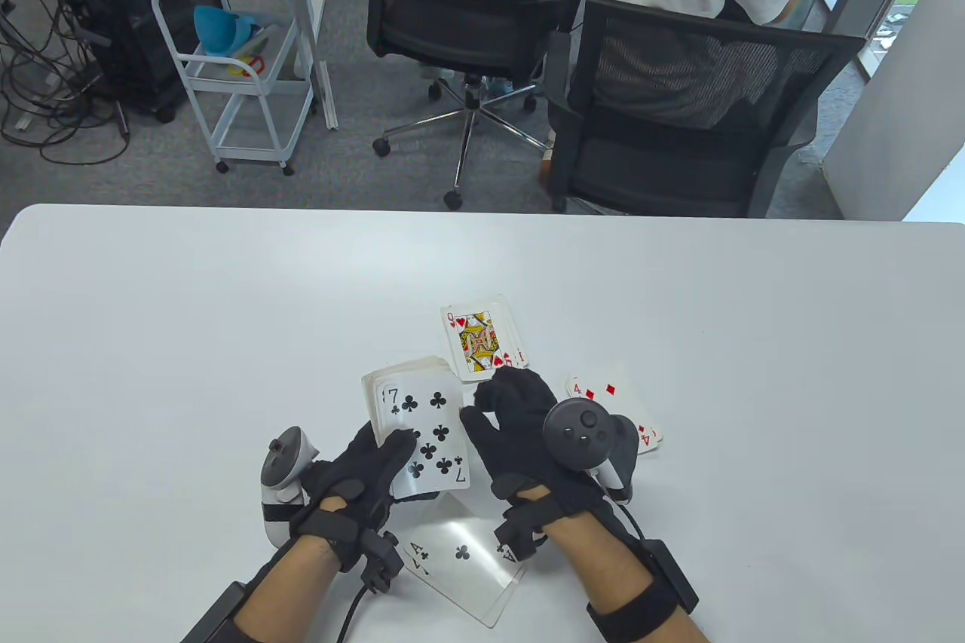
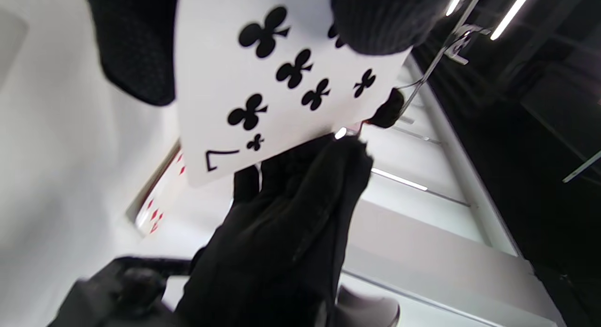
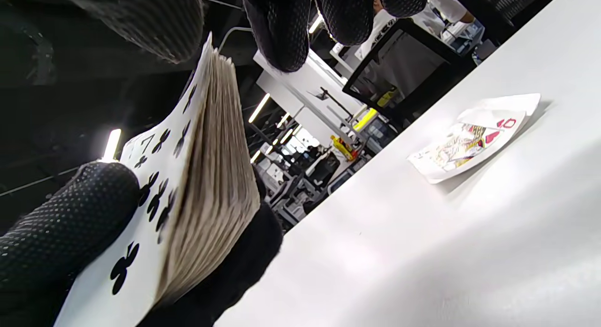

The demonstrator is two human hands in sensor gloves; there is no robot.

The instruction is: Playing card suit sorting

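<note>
The left hand [image 1: 354,477] gripped the deck [image 1: 415,417] face up, seven of clubs on top, so suits could be read. The right hand's [image 1: 520,432] fingers [image 1: 482,421] touched the deck's right edge, seemingly apart. Hearts pile [image 1: 482,341] lay beyond the deck, diamonds pile [image 1: 614,409] right of it, clubs pile [image 1: 464,560] nearer, on the worktop [image 1: 188,334].

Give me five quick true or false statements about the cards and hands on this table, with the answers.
1. The left hand holds the deck. True.
2. The deck's top card is a seven of spades. False: it is the seven of clubs.
3. A queen of hearts lies face up on the table. True.
4. The four of diamonds lies left of the deck. False: it lies to the right.
5. The ace of clubs lies nearest the person. True.
</note>
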